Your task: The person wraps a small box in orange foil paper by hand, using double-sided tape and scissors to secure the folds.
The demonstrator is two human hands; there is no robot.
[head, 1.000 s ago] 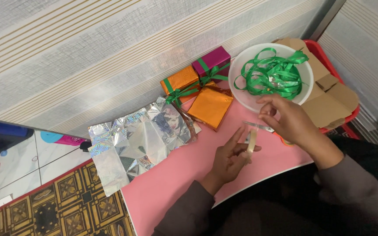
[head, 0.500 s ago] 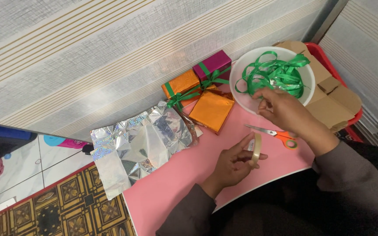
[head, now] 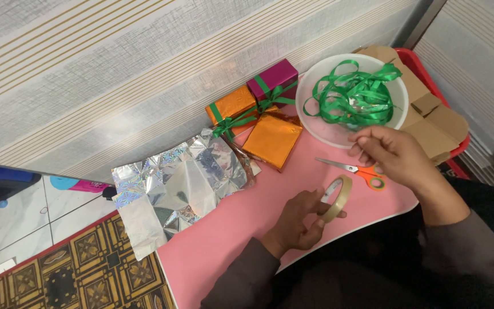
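My left hand (head: 297, 220) grips a roll of clear tape (head: 337, 198) held on edge over the pink sheet (head: 241, 229). My right hand (head: 389, 153) hovers with curled fingers just above the orange-handled scissors (head: 357, 170), close to the rim of the white bowl (head: 318, 127); nothing shows in its fingers. The bowl holds a tangle of green ribbon (head: 354, 97). An orange foil-wrapped packet (head: 272, 140) lies left of the bowl.
Two gift boxes tied with green ribbon, one orange (head: 231, 109) and one magenta (head: 274, 79), stand by the wall. Crumpled silver holographic paper (head: 175, 186) lies to the left. Cardboard pieces (head: 433, 117) fill a red tray (head: 440, 94) at right. A patterned mat (head: 70, 269) is at lower left.
My right hand has left the scissors lying on the pink sheet and drawn back beside the bowl. My left hand keeps hold of the tape roll.
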